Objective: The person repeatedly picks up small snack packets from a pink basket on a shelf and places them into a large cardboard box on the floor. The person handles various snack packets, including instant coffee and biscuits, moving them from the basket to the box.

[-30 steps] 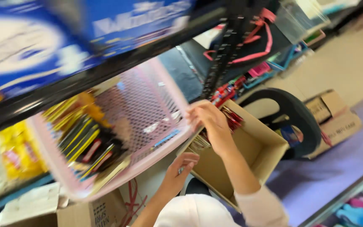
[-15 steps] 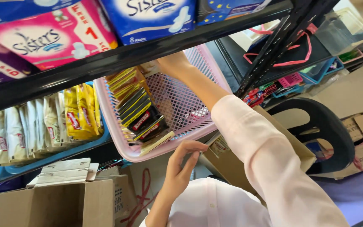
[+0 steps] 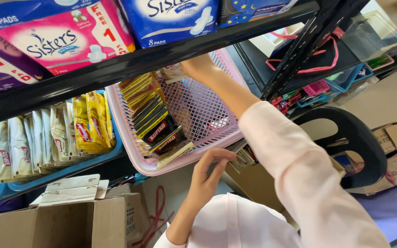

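Since half a second ago the left hand point(image 3: 210, 167) has lifted a little, its fingers now half open and touching the front rim of the pink basket point(image 3: 198, 154), gripping nothing. Left of it, the black and gold sachets point(image 3: 155, 126) stand unmoved in the basket. The right hand point(image 3: 194, 66) still reaches deep inside under the black shelf point(image 3: 116, 69); its grip cannot be told.

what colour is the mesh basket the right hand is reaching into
Pale pink: the mesh basket shows best in the head view, with the right hand at its back.
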